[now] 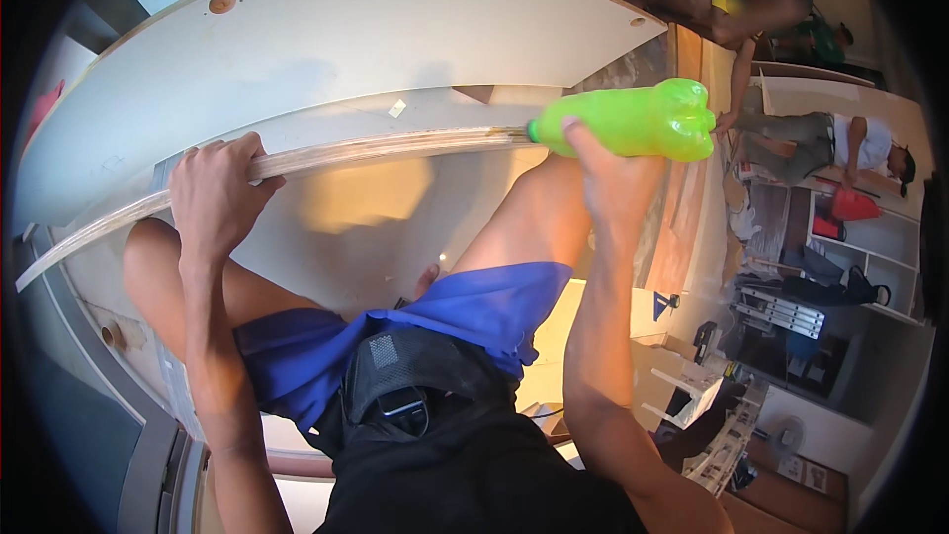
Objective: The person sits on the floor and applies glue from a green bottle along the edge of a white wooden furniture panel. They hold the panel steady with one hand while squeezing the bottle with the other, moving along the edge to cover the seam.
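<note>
My right hand [605,163] is closed around a bright green plastic bottle [633,121], which lies almost level. Its narrow neck points left and meets the far right end of a long, pale plywood board [395,153]. Layered lines run along that board's edge, which crosses in front of me from left to right. Over the board's left part, my left hand [219,188] curls its fingers and grips the edge. Whether anything comes out of the bottle's tip is too small to tell.
Beyond the board lies a large white panel [395,35] with a round hole [222,4] near its left end. At the far right a crouching person [712,0] reaches toward the floor, and another person [850,143] is farther off. A folding ladder [781,312] stands at right.
</note>
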The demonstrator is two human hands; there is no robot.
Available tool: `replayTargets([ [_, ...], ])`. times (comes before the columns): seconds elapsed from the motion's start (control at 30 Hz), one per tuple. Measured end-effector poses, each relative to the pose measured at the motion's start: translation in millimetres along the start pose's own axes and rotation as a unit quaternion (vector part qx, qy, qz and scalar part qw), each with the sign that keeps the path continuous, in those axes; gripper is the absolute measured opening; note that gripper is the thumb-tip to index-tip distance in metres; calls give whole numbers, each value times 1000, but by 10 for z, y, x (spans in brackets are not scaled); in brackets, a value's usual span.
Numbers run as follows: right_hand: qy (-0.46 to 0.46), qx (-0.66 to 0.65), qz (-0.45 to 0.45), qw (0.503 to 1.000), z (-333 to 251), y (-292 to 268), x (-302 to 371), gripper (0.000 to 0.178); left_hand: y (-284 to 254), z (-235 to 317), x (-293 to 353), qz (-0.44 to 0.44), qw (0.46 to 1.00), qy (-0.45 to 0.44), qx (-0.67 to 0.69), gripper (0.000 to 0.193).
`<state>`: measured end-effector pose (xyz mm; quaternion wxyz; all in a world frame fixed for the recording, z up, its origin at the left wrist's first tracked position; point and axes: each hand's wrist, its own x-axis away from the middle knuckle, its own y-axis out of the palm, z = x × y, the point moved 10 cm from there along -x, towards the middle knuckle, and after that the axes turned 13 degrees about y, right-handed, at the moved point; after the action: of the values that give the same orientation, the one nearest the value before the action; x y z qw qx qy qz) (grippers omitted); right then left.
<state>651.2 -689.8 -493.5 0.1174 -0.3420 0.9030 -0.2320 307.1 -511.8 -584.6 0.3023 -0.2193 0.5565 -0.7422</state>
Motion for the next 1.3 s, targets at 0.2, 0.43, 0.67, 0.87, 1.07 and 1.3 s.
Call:
replayTargets([
  [0.2,-80,107,-6,991,-231,194,190,31,-1,-31,22,5,1000,-1,1,31],
  [0.43,-96,82,-18,992,-379,354,255,30,19,-48,16,8,1000,-4,5,31],
  [0.67,-25,51,7,998,-166,78,129,31,11,-45,25,13,1000,2,1,31],
  [0.87,-59,94,10,994,-240,148,141,32,6,-68,40,17,1000,4,-1,31],
  [1.07,-83,53,-8,995,-368,324,270,32,-3,-48,54,25,1000,12,0,30],
  [1.3,-56,41,-13,997,-340,260,249,32,38,-85,58,23,1000,8,6,31],
])
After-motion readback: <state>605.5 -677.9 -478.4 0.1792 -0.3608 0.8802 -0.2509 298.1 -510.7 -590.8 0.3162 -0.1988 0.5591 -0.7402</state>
